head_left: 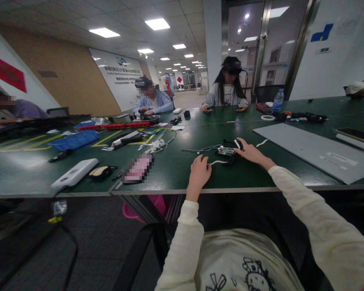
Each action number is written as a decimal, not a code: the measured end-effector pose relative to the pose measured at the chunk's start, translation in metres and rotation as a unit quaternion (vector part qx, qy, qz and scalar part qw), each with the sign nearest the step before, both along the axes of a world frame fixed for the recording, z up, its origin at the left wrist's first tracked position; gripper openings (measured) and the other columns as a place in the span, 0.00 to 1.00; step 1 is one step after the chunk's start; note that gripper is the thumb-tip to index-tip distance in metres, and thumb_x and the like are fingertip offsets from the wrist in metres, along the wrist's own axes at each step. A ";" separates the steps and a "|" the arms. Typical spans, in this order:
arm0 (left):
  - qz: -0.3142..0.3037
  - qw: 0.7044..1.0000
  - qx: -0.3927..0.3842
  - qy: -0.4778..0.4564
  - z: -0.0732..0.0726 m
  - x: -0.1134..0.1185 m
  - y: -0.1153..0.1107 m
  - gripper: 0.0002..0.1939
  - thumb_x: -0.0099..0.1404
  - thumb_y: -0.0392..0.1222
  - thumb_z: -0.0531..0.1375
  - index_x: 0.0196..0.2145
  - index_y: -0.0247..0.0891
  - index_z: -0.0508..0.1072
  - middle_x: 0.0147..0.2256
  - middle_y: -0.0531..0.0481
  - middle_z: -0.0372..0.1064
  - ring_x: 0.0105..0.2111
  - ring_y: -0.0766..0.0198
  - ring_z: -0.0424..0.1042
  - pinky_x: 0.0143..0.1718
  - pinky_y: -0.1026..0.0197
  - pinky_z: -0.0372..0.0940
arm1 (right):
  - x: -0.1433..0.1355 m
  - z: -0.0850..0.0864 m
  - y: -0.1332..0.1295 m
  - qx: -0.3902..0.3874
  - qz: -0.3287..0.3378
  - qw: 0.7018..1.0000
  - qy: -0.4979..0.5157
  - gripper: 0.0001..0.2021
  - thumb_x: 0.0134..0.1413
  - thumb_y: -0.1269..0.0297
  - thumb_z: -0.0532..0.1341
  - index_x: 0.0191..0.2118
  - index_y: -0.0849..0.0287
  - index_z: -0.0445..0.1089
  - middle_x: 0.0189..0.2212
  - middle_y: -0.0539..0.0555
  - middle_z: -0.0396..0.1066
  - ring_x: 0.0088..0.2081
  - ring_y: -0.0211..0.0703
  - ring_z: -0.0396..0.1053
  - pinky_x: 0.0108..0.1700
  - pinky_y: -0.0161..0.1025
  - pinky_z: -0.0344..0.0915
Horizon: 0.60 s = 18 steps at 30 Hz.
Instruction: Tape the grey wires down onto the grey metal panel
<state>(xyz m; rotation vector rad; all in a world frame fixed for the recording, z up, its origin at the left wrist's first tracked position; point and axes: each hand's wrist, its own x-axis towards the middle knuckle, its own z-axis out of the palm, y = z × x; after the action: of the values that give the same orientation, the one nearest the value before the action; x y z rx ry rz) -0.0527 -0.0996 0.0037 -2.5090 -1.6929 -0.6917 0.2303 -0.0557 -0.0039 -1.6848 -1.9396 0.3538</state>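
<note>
A small green circuit board (226, 151) in a black frame lies on the dark green table, with grey wires (200, 150) running out to its left. My right hand (248, 151) is at the board's right side, thumb and fingers closed around a bit of white strip at its edge. Left of and nearer than the board, my left hand (199, 173) rests on the table, its fingers curved and slightly apart. A white ribbon strip (217, 162) stretches from beside its fingertips to a black part below the board; whether the fingers touch the strip is unclear.
A large grey panel (315, 149) lies at the right. To the left are a pink phone (138, 169), a white power strip (75, 173), a blue tray (75, 140) and tangled white strips (156, 146). Across the table sit two people; a water bottle (278, 100) stands there.
</note>
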 end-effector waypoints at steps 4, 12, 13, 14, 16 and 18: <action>-0.006 1.000 -0.005 -0.003 0.002 0.001 -0.002 0.18 0.68 0.40 0.52 0.55 0.37 0.65 0.58 0.40 0.61 0.59 0.53 0.59 0.59 0.50 0.58 | -0.015 0.005 0.001 -0.009 -0.009 0.998 -0.056 0.36 0.62 0.43 0.50 0.69 0.57 0.43 0.40 0.62 0.74 0.36 0.52 0.73 0.37 0.39 0.63; -0.038 0.999 -0.018 0.008 0.002 0.000 -0.005 0.18 0.70 0.39 0.49 0.56 0.38 0.64 0.55 0.44 0.66 0.57 0.56 0.63 0.59 0.50 0.56 | 0.008 -0.003 0.004 0.031 -0.056 0.996 -0.058 0.30 0.63 0.49 0.51 0.66 0.59 0.53 0.36 0.60 0.75 0.35 0.48 0.72 0.38 0.39 0.64; -0.041 0.999 -0.017 0.009 0.002 0.000 -0.006 0.18 0.70 0.39 0.49 0.56 0.38 0.64 0.55 0.44 0.67 0.56 0.57 0.63 0.59 0.50 0.56 | 0.017 -0.005 0.006 0.047 -0.070 0.995 -0.056 0.28 0.63 0.53 0.52 0.64 0.60 0.55 0.36 0.59 0.75 0.36 0.48 0.72 0.40 0.39 0.64; -0.044 0.999 -0.017 0.010 0.002 0.000 -0.006 0.18 0.70 0.39 0.48 0.56 0.38 0.64 0.55 0.44 0.67 0.56 0.57 0.64 0.59 0.51 0.56 | 0.027 -0.007 0.009 0.067 -0.088 0.992 -0.055 0.25 0.62 0.57 0.53 0.63 0.61 0.58 0.38 0.60 0.74 0.38 0.48 0.72 0.43 0.40 0.64; -0.044 0.999 -0.019 0.013 0.003 0.001 -0.007 0.18 0.70 0.39 0.49 0.55 0.38 0.65 0.55 0.44 0.67 0.57 0.57 0.64 0.59 0.51 0.56 | 0.048 -0.013 0.016 0.109 -0.140 0.982 -0.063 0.23 0.60 0.64 0.52 0.60 0.64 0.61 0.44 0.62 0.73 0.45 0.50 0.70 0.49 0.42 0.63; -0.045 0.999 -0.024 0.016 0.005 0.001 -0.007 0.18 0.69 0.38 0.49 0.55 0.39 0.66 0.54 0.44 0.68 0.57 0.56 0.63 0.58 0.52 0.56 | 0.068 -0.021 0.022 0.125 -0.192 0.970 -0.081 0.24 0.59 0.66 0.52 0.59 0.67 0.62 0.50 0.66 0.69 0.52 0.53 0.66 0.54 0.45 0.60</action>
<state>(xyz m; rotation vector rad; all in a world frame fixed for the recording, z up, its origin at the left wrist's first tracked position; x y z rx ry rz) -0.0519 -0.1068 0.0082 -2.6271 -1.6137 -0.6202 0.2981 -0.0339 -0.0251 -1.9089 -1.6320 -0.1723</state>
